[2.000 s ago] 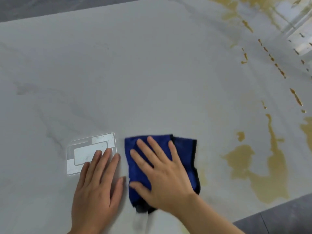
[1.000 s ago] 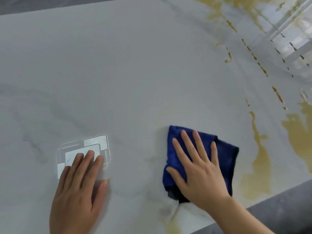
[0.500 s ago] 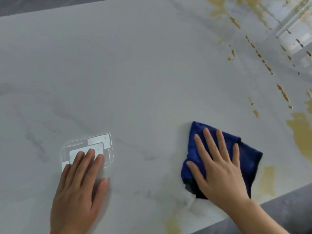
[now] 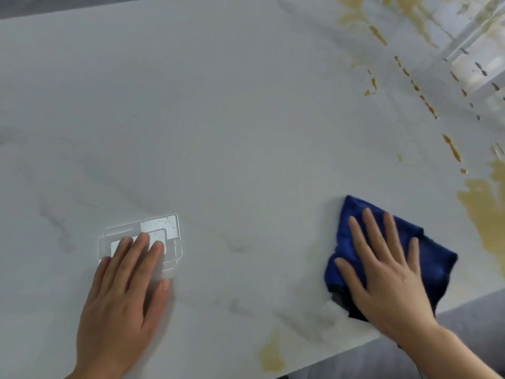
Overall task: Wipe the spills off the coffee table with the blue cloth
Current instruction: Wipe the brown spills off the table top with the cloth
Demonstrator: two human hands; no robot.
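Right hand (image 4: pixel 388 272) flat on the blue cloth (image 4: pixel 434 258), fingers straight and spread, pressing rather than gripping: grip fully open, nothing clasped. Cloth folded, lying on the white marble table (image 4: pixel 218 119) near its front edge, long axis slanting from upper left down to lower right, one corner pointing up-left, away from the wrist. Just right of the cloth, a broad yellow-brown spill (image 4: pixel 486 212) reaching the frame edge; above that, a dotted trail of drops (image 4: pixel 452 150) running up toward the far right corner. Left of the cloth and below it, by the table's front edge, a smaller yellow patch (image 4: pixel 272 354). Well left of the cloth, left hand (image 4: pixel 123 299) flat on the table, fingers straight and together, grip open, holding nothing, fingertips overlapping a bright rectangular reflection (image 4: pixel 164 228) on the surface.
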